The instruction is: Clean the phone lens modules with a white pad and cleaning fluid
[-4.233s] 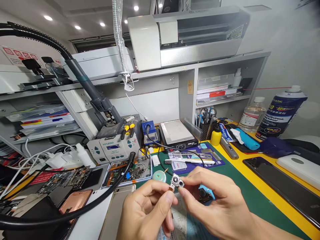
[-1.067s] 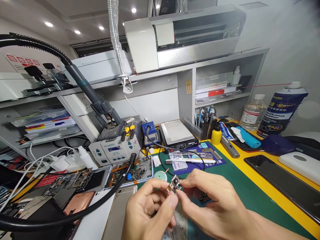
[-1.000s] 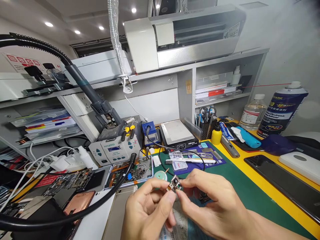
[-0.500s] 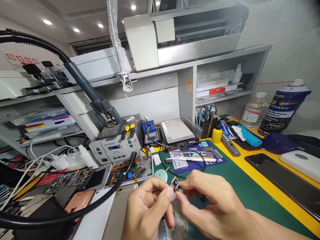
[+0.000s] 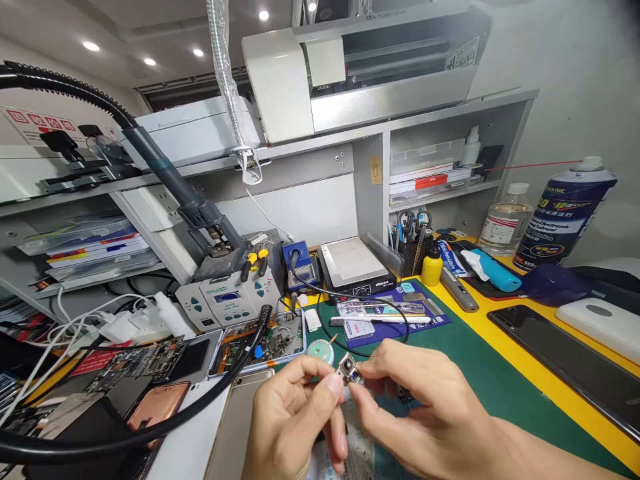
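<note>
A: Started with the largest. Recorded what?

B: Recorded a cluttered yellow bench top (image 5: 507, 347), partly covered by a green mat (image 5: 500, 387). Above the near part of the mat, noted the right hand (image 5: 425, 393) and the left hand (image 5: 300, 413), raised and facing each other.

A: Checked the grip?

B: Did. Found thumb and forefinger nearly closed on each hand, with one small camera part (image 5: 349, 368) pinched between them: left edge in the left hand, right edge in the right. Noted the lower fingers of the left hand loosely bent underneath.

A: Located the camera part exactly?

B: Placed it clear of the mat, tilted, with upper lens (image 5: 349, 364) and lower lens (image 5: 355, 375) toward the viewer.

A: Judged the step how?

B: Judged as a close look-over, probably with small turns. For the next move, judged a light edge grip necessary, with fingertips kept off the glass.

A: Failed to establish what?

B: Lost the right forearm past the view's edge. Could not read the printed sheet (image 5: 357, 447) under the hands, identify a dark object (image 5: 405, 395) behind the right hand, see the camera part's back, or explain the bluish glint in the lower lens.
</note>
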A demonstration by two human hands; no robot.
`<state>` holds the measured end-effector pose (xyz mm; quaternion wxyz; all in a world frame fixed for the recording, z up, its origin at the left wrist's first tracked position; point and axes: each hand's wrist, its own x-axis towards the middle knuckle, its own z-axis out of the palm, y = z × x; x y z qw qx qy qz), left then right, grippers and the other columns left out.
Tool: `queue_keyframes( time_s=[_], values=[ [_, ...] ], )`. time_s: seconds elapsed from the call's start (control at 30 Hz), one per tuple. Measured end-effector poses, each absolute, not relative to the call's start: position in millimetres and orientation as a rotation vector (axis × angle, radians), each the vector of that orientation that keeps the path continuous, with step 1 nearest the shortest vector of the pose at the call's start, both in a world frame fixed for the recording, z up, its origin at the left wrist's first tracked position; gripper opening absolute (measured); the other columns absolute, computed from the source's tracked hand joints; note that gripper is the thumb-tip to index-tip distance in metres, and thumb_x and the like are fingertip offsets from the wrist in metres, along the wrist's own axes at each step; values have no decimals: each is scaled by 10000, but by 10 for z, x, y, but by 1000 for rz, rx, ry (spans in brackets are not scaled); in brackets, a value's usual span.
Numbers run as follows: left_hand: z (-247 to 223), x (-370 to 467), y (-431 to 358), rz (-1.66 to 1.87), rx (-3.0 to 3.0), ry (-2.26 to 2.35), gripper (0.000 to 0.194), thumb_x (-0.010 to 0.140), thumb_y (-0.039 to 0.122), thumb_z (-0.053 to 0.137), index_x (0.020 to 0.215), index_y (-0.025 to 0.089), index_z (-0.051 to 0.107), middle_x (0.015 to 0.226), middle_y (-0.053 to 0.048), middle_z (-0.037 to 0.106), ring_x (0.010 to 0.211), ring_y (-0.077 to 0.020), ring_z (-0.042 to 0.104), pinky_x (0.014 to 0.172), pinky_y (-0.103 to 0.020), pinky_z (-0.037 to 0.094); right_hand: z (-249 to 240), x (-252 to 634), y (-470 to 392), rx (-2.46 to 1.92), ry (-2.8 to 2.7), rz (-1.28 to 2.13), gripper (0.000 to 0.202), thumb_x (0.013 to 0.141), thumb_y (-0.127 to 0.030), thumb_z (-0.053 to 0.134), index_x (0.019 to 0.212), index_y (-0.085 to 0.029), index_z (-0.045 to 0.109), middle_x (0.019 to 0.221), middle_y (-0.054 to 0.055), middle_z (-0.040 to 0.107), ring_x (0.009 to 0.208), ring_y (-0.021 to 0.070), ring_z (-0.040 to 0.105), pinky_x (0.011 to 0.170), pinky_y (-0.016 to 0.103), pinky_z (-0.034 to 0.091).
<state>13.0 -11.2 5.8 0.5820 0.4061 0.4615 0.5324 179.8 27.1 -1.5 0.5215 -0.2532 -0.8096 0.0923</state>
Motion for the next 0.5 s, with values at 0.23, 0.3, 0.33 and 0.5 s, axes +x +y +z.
queue_keyframes(
  time_s=[0.23,0.3,0.33,0.5],
  values=[
    [88,136,-79,1260,942,1127,415,712,524,829,811,147,687,550,27,623,374,-66,508,376,-180,443,-54,1817,319,-605,-1948,171,53,847,-76,644,810,-112,656,624,38,601,530,139,496,490,275,390],
    [82,137,-78,1256,942,1133,420,715,533,823,778,144,677,503,32,600,369,-64,491,382,-179,435,-51,1819,323,-603,-1958,173,52,850,-70,642,819,-107,663,627,42,607,530,139,499,493,274,393],
    [77,137,-80,1253,942,1135,423,723,539,815,765,144,670,465,34,580,366,-63,476,386,-177,428,-48,1820,322,-601,-1961,175,54,852,-68,640,822,-105,665,626,42,608,530,138,501,494,273,395],
    [53,132,-82,1244,948,1141,429,735,551,801,749,153,640,409,33,562,361,-64,445,398,-178,411,-36,1817,305,-592,-1967,186,61,850,-60,639,815,-105,659,634,47,620,538,138,524,503,266,416]
  ],
)
